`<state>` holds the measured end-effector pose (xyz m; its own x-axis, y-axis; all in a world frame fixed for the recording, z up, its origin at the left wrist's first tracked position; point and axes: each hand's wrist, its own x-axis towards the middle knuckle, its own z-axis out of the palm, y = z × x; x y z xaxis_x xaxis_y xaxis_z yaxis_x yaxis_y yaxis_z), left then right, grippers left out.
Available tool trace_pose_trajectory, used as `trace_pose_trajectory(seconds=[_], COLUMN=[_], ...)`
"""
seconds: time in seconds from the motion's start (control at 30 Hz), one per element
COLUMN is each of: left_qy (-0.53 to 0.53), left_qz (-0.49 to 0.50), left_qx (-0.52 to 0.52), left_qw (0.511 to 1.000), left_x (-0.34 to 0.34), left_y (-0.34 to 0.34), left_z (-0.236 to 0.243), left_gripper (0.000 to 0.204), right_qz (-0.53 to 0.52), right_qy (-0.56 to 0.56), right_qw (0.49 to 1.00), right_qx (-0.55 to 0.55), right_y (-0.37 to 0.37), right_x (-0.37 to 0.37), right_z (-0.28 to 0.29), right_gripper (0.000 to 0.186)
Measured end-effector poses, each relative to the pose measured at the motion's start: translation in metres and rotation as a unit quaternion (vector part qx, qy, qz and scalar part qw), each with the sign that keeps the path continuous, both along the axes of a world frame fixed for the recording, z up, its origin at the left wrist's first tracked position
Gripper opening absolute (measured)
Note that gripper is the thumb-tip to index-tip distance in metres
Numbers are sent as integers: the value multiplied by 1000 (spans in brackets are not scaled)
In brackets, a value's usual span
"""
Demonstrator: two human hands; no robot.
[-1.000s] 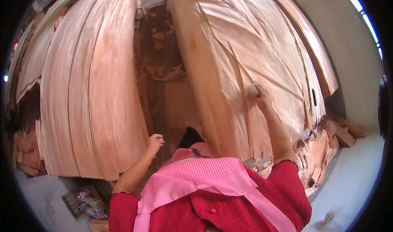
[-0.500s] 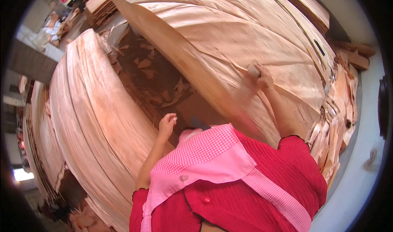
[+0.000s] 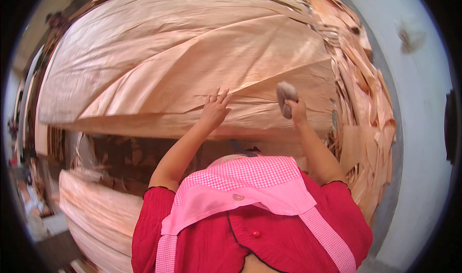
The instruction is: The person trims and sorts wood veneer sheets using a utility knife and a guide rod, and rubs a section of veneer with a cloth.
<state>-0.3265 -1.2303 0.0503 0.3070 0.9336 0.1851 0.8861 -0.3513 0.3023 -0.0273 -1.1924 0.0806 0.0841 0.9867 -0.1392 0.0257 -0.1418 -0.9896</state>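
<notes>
A wide, thin wood veneer sheet (image 3: 192, 71), pale tan and creased, tops the stack in front of me and sags over its near edge. My left hand (image 3: 216, 109) is over the sheet's near part, fingers spread and holding nothing; it appears to touch the surface. To the right, my right hand (image 3: 295, 110) grips a grey-brown, rounded roll (image 3: 286, 97) that looks like a roll of tape, its details blurred. Folds run across the sheet between and beyond the two hands.
Ragged veneer strips (image 3: 358, 95) hang along the stack's right end, beside a pale wall (image 3: 409, 128). Behind me at lower left lies another veneer stack (image 3: 98, 220). Between the stacks, a dark gap (image 3: 120, 152) holds veneer scraps. A dark slit shows at the far edge.
My view has turned right, so the veneer stack now lies straight across in front. My left hand has come from my side onto the sheet, fingers spreading. The right still holds the roll.
</notes>
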Motion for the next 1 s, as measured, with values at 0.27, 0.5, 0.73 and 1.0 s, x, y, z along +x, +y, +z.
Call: trace_pose_trajectory(seconds=[0.27,0.5,0.73,1.0], left_qy=[61,80,102,119], left_qz=[-43,-24,-136,-253], left_qx=[-51,-120,104,142], left_qw=[996,989,980,950], left_x=[77,69,75,63], left_y=[72,71,94,94], left_z=[-42,-20,-31,-22], left_gripper=[78,75,56,34], right_qz=[-29,28,-28,-154], right_qy=[-703,-485,-571,390], right_qw=[661,835,812,878], right_qx=[259,259,117,-229], right_y=[115,185,205,16], right_x=[14,88,177,132], right_z=[-25,-44,-50,19], right_gripper=[48,48,49,40])
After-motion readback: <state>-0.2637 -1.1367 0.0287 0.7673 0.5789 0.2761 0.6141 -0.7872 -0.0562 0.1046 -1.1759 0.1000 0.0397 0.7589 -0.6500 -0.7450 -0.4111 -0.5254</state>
